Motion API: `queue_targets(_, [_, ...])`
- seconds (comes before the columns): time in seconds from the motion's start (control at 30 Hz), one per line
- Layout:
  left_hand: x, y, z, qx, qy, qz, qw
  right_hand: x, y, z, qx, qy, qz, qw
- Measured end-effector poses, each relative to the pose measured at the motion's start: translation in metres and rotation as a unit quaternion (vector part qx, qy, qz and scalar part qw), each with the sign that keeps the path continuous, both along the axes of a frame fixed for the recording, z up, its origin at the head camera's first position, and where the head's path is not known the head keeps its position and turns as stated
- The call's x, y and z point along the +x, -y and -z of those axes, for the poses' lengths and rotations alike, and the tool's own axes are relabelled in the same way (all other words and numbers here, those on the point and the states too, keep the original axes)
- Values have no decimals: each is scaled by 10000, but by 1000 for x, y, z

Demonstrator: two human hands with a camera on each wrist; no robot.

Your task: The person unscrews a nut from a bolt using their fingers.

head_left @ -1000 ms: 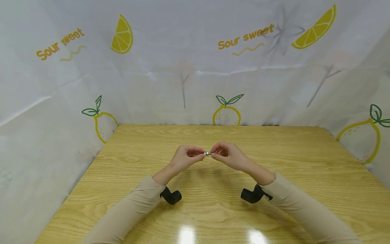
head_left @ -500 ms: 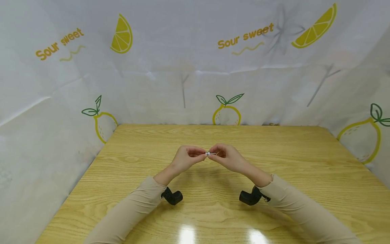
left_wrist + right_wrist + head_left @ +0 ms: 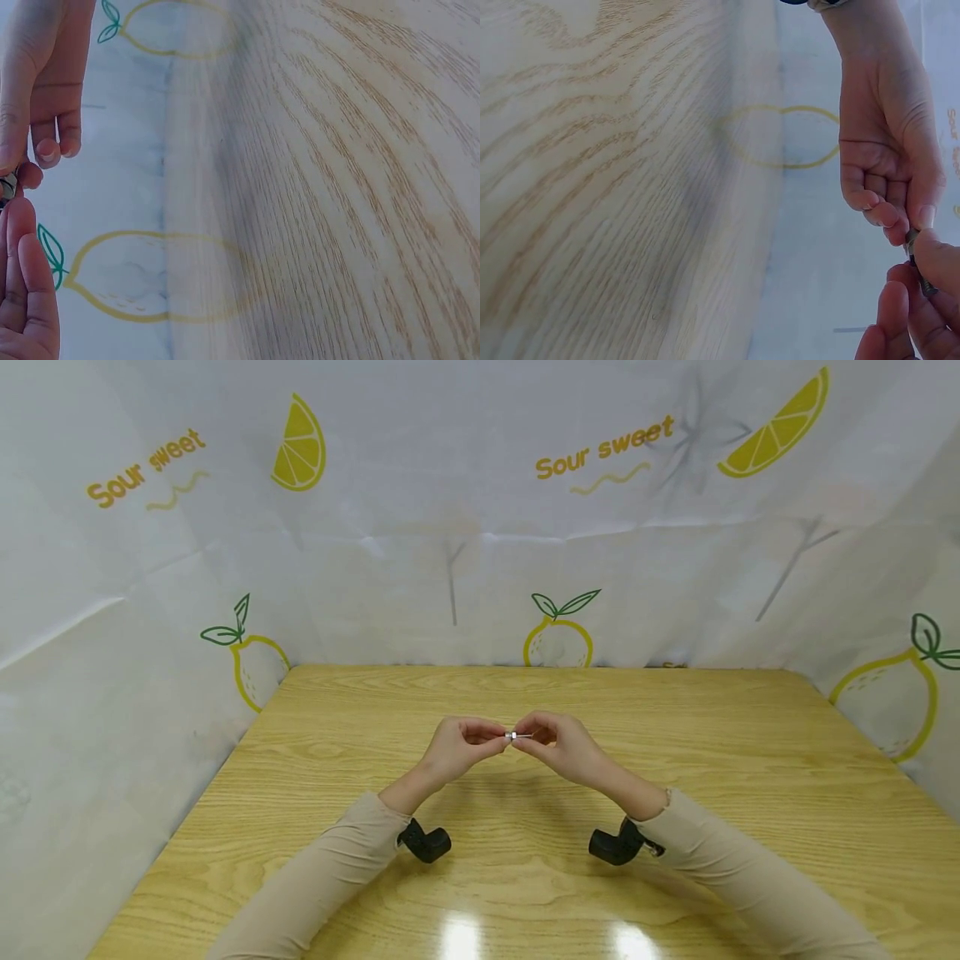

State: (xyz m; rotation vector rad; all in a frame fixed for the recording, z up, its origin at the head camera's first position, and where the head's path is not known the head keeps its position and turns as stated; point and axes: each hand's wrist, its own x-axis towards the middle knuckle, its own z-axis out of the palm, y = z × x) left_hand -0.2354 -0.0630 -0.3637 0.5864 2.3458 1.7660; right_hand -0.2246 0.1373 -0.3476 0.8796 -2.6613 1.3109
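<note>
Between my fingertips, a little above the table, lies a small silver bolt [image 3: 513, 736], roughly level, with a wider nut-like part near its middle. My left hand [image 3: 453, 750] pinches its left end between thumb and fingers. With thumb and forefinger my right hand [image 3: 564, 750] pinches the wider part, and the thin shank shows behind those fingertips. In the left wrist view, only a bit of the bolt [image 3: 9, 184] shows at the left edge. From the right wrist view, the shank of the bolt [image 3: 928, 287] is visible under my right fingers. Fingers hide its left end.
A wood-grain table [image 3: 360, 860] spreads beneath both hands. Behind and beside it hangs a pale curtain [image 3: 412, 577] printed with lemons. Black curved mounts, one on the left wrist [image 3: 425, 842] and one on the right wrist [image 3: 617, 843], jut inward above the tabletop.
My right fingertips have shifted left along the bolt, from its shank to the wider part, close to my left fingertips. In the last half second they barely move. My left hand stays nearly still.
</note>
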Motion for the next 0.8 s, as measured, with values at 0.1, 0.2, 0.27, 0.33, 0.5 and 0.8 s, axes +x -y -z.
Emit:
queue_targets(0.1, [0,0,0,-9,11,-16,10000,0,0,0,-4,-106,28,9999])
queue_targets(0.2, [-1,-1,0,3,49,-57,10000,1,1,0,18,-256,73,9996])
queue_targets(0.27, [-1,-1,1,37,85,-75,9999,2,1,0,26,-343,93,9994])
queue_targets(0.33, [-1,-2,1,64,111,-83,9999,2,1,0,39,-406,112,9991])
queue_targets(0.5, [-1,-2,1,36,120,-111,9999,1,2,0,7,-395,152,9991])
queue_targets(0.8, [-1,-2,-1,72,159,-144,9997,-1,0,-1,-8,37,67,10000])
